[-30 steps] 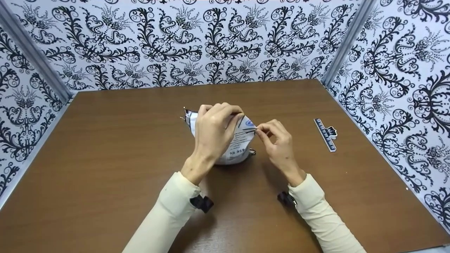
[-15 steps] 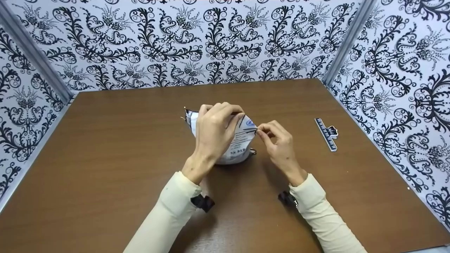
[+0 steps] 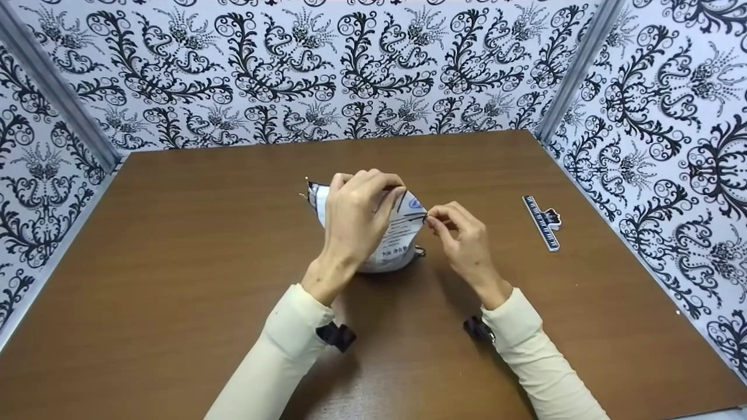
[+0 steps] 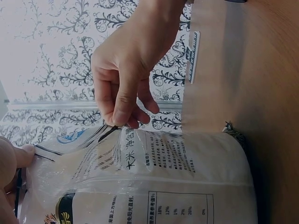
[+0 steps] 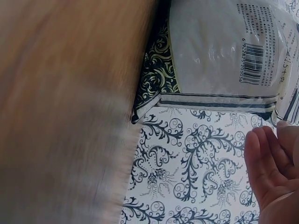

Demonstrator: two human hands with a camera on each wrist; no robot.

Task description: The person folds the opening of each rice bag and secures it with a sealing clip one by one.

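A white plastic bag of rice [image 3: 392, 239] stands upright on the table, its printed back panel turned toward me. From above, my left hand [image 3: 356, 213] grips the bag's top edge, hiding part of the upper panel. At the bag's right edge, below the top corner, my right hand [image 3: 464, 239] pinches the plastic between thumb and index finger. The left wrist view has the right hand [image 4: 133, 56] above the rice bag [image 4: 187, 172], with its other fingers loosely curled. A barcode and a dark patterned base show on the rice bag [image 5: 219, 51] in the right wrist view.
A long-bar clip [image 3: 543, 224], dark and white, lies on the brown table [image 3: 204, 245] to the right of the hands. Patterned walls [image 3: 350, 64] close off the back and both sides. Black straps [image 3: 337, 336] sit at both wrists.
Between the first frame and now, the bag's printed lettering near the bottom has shifted slightly. Both hands keep their hold, with the right hand a touch lower.
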